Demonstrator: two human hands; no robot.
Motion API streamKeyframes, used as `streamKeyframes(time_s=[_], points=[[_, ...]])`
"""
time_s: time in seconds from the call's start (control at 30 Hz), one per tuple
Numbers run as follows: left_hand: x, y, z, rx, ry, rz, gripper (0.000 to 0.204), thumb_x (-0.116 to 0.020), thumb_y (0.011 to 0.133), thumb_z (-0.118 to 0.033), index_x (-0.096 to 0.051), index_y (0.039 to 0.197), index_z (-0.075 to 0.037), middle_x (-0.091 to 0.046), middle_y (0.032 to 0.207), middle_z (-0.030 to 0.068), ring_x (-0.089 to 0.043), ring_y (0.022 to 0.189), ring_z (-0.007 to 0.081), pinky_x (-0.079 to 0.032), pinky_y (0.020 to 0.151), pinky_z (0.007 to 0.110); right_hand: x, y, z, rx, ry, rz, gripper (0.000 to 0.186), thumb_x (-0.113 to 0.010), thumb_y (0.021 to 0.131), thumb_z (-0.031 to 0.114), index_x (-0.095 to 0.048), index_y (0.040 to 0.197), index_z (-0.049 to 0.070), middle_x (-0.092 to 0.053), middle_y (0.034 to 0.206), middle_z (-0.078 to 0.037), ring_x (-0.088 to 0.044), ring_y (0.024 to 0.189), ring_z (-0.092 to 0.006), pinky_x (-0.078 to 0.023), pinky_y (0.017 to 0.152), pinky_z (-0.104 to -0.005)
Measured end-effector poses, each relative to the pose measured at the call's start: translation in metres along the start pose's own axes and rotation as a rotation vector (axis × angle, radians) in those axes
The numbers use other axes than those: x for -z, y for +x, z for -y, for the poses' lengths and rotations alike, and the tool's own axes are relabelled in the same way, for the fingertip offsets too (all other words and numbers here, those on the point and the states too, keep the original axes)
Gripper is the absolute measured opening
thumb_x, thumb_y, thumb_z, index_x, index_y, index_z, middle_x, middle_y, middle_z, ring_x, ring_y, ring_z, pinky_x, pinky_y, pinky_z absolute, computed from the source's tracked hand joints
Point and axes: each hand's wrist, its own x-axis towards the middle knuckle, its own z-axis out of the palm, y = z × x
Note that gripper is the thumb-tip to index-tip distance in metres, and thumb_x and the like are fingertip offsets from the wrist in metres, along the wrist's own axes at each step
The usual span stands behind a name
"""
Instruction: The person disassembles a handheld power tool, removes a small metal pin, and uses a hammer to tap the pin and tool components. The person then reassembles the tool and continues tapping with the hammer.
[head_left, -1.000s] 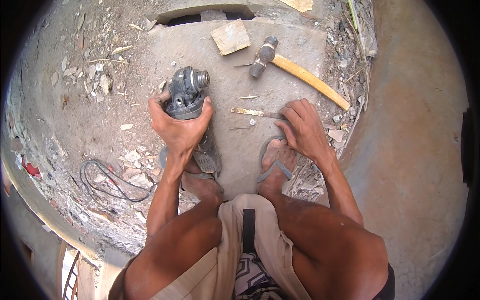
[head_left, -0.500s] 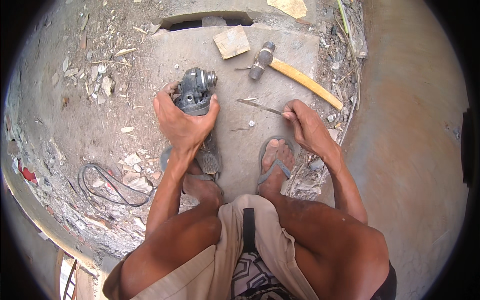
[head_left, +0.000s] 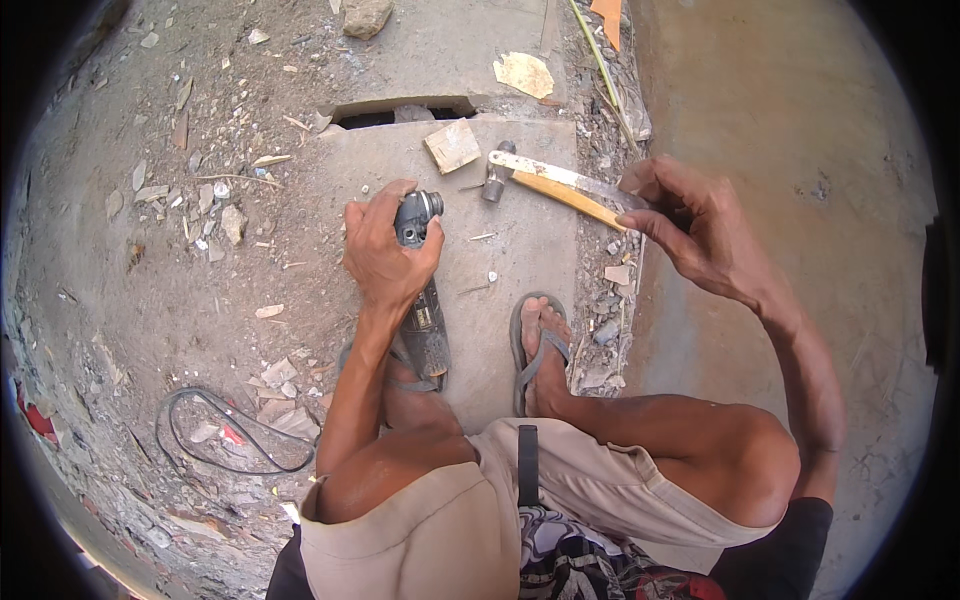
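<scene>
L hand (head_left: 388,255) is closed round the head end of a dark grinder (head_left: 428,335), thumb on the R side, fingers over the top L. Grinder stands or lies on the slab (head_left: 470,345) (can't tell how much weight the hand takes), its body running back twd the person's L foot (head_left: 412,408), metal spindle (head_left: 434,203) poking out at upper R.

R hand (head_left: 700,225) is off to the R, pinching one end of a thin flat metal strip (head_left: 550,172) btwn thumb & fingers. Strip is held up off the ground, pointing L, w/ worn whitish paint on the far half & a small hole nr the tip. In view it crosses in front of the hammer (head_left: 575,201), which lies on the slab w/ its wooden handle angled down-R.

Just L of the hammer head: a squarish wood block (head_left: 453,146); above that, a long slot (head_left: 360,117) in the concrete. A nail (head_left: 473,290) & a white pebble (head_left: 492,276) lie btwn grinder & R foot (head_left: 544,345), the foot in a grey sandal (head_left: 524,375). Black cable (head_left: 185,455) loops on rubble at lower L.
</scene>
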Motion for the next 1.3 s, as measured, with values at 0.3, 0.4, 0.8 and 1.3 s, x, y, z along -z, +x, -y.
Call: streamKeyframes(time_s=[0.3,0.4,0.8,1.3], points=[[0.006,0.005,0.010,-0.043,-0.045,-0.044,0.041,-0.082,0.077,-0.022,-0.072,0.115,-0.011,-0.075,0.108,0.0052,-0.060,0.089,0.0273,-0.052,0.077,0.038,-0.079,0.084,0.042,-0.041,0.074,-0.163,0.021,-0.059,0.106,0.016,-0.068,0.102,-0.003,-0.065,0.068,-0.021,-0.065,0.058,-0.0319,-0.048,0.058,-0.0463],[-0.003,0.003,0.008,-0.027,-0.088,-0.051,0.039,-0.083,0.078,-0.021,-0.072,0.114,-0.012,-0.075,0.107,0.0052,-0.063,0.090,0.0283,-0.052,0.080,0.039,-0.146,0.078,0.031,-0.007,0.166,-0.323,0.017,-0.056,0.106,0.011,-0.063,0.110,-0.003,-0.064,0.071,-0.028,-0.067,0.067,-0.0480,-0.048,0.061,-0.0540],[-0.008,0.002,0.019,0.144,-0.284,-0.016,0.037,-0.087,0.078,-0.016,-0.074,0.112,-0.007,-0.076,0.108,0.0085,-0.073,0.096,0.0241,-0.056,0.085,0.035,-0.265,0.037,0.019,-0.108,0.269,-0.508,0.008,-0.062,0.101,0.007,-0.057,0.104,0.001,-0.063,0.066,-0.021,-0.066,0.060,-0.0435,-0.050,0.050,-0.0504],[-0.005,0.017,0.008,0.219,-0.348,0.101,0.036,-0.089,0.079,-0.010,-0.067,0.107,-0.002,-0.070,0.106,0.0071,-0.067,0.092,0.0114,-0.055,0.081,0.026,-0.277,0.030,0.017,-0.064,0.202,-0.585,0.009,-0.068,0.095,-0.001,-0.066,0.104,-0.003,-0.064,0.067,-0.017,-0.066,0.053,-0.0336,-0.048,0.046,-0.0417]])
